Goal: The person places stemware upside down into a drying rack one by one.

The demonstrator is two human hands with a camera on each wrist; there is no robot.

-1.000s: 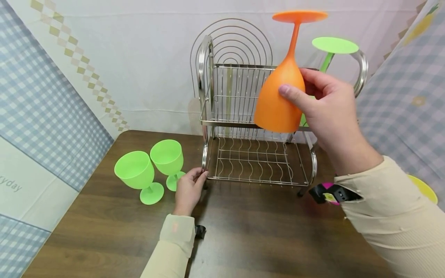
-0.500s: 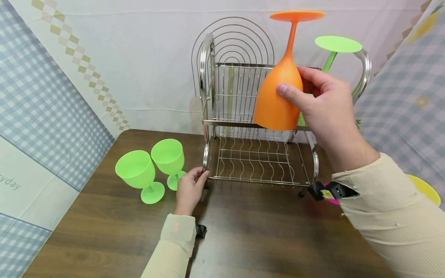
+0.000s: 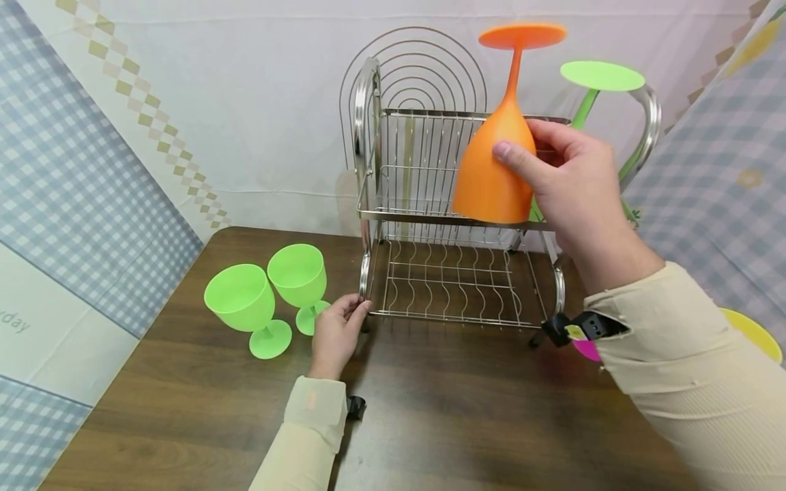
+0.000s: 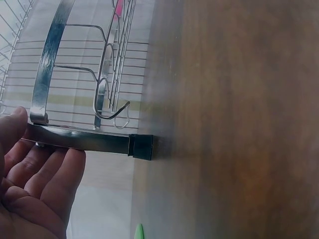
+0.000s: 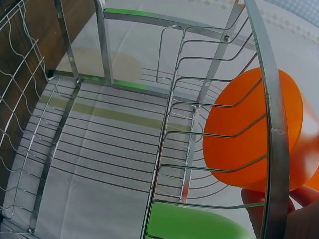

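Observation:
My right hand point(image 3: 577, 181) grips the bowl of an orange plastic goblet point(image 3: 494, 177), thumb in front and fingers behind. The goblet hangs upside down at the upper shelf of a metal dish rack point(image 3: 424, 219). From the right wrist view, the goblet's open mouth point(image 5: 239, 134) shows through the shelf wires; whether it touches them I cannot tell. Beside it on the upper shelf, partly hidden by my hand, is an inverted green goblet point(image 3: 602, 76). My left hand point(image 3: 334, 334) holds the rack's front left leg point(image 4: 89, 139), thumb on one side and fingers on the other.
Two green goblets, a nearer one point(image 3: 239, 296) and a farther one point(image 3: 297, 276), stand upright on the brown table point(image 3: 442, 416), left of my left hand. Partly hidden by my right forearm are a yellow round rim point(image 3: 754, 334) and a magenta piece point(image 3: 587, 350).
The orange goblet has moved slightly back toward the rack's upper shelf, with my right hand still round it. My left hand keeps its hold on the rack leg.

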